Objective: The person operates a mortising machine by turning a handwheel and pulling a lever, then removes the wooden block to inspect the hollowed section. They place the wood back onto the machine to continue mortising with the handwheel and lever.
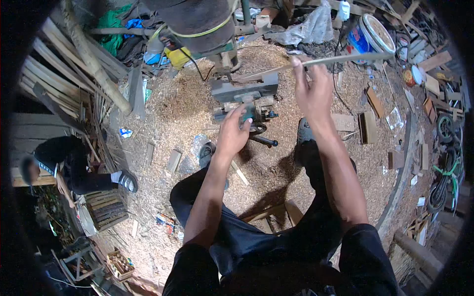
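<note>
My right hand (315, 89) is closed on a long, thin wooden strip (345, 58), with the thumb on one side and the fingers on the other. One end of the strip reaches left over the metal vise (247, 89), under the tool of a drilling machine (224, 59); the other sticks out far to the right. My left hand (234, 132) lies at the near side of the vise's carriage, fingers stretched forward and thumb apart. Just right of it are a black handwheel (257, 129) and a lever with a black knob (274, 143).
Wood shavings (173, 113) cover the floor. Boards and a pole (94, 64) lean at the left, where another person (64, 163) sits. A white and blue bucket (377, 34) stands at the back right. Wood offcuts (367, 127) and a small bicycle (444, 172) are on the right.
</note>
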`<state>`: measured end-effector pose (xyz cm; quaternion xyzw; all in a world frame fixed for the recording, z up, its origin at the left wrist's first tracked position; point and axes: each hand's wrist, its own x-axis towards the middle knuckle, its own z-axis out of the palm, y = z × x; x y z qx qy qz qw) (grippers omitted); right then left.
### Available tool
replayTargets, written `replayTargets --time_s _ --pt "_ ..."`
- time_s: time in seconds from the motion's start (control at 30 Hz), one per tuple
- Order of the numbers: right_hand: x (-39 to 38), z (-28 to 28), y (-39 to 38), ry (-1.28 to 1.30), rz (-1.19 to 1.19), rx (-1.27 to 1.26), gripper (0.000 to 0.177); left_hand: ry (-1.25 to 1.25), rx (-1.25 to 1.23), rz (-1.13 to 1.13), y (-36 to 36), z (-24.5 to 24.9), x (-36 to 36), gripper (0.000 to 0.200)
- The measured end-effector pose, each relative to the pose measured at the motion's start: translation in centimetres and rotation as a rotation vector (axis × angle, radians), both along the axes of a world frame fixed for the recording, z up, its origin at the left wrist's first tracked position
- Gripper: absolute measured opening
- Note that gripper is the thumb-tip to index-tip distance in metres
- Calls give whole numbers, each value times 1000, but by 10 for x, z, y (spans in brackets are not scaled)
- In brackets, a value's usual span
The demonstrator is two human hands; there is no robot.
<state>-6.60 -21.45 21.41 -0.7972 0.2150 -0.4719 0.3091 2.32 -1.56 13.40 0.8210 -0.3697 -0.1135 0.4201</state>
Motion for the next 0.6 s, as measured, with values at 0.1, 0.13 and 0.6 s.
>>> replayTargets --time_s 0.1,0.13,0.6 --pt "6 -4 10 224 -71 -286 17 6 -33 8 1 -6 0 46" --pt "9 -5 2 152 -73 -309 17 6 -46 7 2 -7 0 46" --pt "26 -4 19 138 -89 -298 15 37 -137 67 26 14 17 45"
